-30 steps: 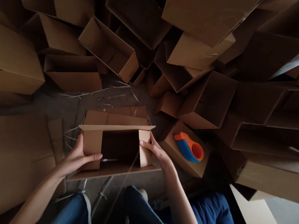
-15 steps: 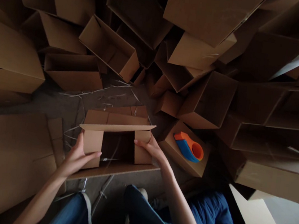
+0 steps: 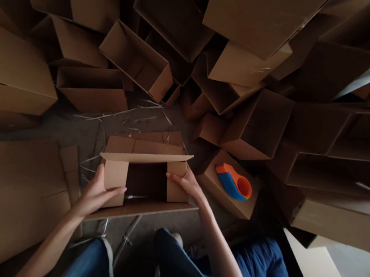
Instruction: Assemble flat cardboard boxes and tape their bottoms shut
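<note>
Between my hands is a brown cardboard box with its short end flaps folded inward. Its two long flaps stand out, one at the far side and one toward my knees, and a dark gap shows between the end flaps. My left hand grips the left end, thumb lying on the left flap. At the right end my right hand holds the box, its thumb pressed on the right flap and the other fingers mostly hidden behind the cardboard. An orange and blue tape dispenser rests on another box to the right.
Open cardboard boxes are piled along the far side and the right. Flattened cardboard lies at the left. Loose white straps litter the floor. A dark blue padded cloth sits by my right leg.
Both hands keep the same hold on the box. The near long flap has shifted up very slightly, and the view has moved a little.
</note>
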Available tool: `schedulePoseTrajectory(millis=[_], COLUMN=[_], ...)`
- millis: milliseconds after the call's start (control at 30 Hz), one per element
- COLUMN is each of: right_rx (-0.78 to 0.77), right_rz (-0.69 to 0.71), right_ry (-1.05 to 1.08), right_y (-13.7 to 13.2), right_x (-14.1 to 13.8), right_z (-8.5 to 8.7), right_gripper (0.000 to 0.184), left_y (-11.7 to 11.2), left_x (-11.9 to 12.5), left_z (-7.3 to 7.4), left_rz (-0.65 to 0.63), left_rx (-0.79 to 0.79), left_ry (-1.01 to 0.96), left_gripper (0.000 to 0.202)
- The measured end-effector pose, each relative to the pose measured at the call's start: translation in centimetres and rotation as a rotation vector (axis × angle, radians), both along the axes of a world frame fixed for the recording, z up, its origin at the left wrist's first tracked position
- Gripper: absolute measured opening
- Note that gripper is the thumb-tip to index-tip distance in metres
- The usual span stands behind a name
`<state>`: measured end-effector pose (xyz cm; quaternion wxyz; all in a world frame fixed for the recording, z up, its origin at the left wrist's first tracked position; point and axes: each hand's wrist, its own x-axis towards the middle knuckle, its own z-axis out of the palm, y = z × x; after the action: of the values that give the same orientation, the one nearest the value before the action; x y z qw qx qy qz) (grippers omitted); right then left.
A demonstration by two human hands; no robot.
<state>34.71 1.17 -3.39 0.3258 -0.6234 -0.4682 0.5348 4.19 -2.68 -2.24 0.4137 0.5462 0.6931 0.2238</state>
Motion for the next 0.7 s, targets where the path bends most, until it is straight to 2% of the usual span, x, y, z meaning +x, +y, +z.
schedulePoseTrajectory(millis=[233,400,700], right_rx=[0.003,-0.014,-0.023], right_rz=[0.011,-0.003,0.006], right_ry=[-0.042,0.03,-0.002], right_y=[-0.01,-0.03,0.03], right_x=[0.09,0.15,0.06], right_z=[-0.09,-0.46,-0.16], right_gripper=[0.069,0.072,0.069], left_y=[-0.02,-0.05,-0.02], left_x=[0.05,0.03,0.16], left_z=[0.26,0.17,0.44], left_rz=[-0.021,-0.011,0.006], left_rx=[-0.016,-0.024,-0.003], left_ry=[-0.015,-0.043,-0.029], left_gripper=[0.097,0.097,0.093])
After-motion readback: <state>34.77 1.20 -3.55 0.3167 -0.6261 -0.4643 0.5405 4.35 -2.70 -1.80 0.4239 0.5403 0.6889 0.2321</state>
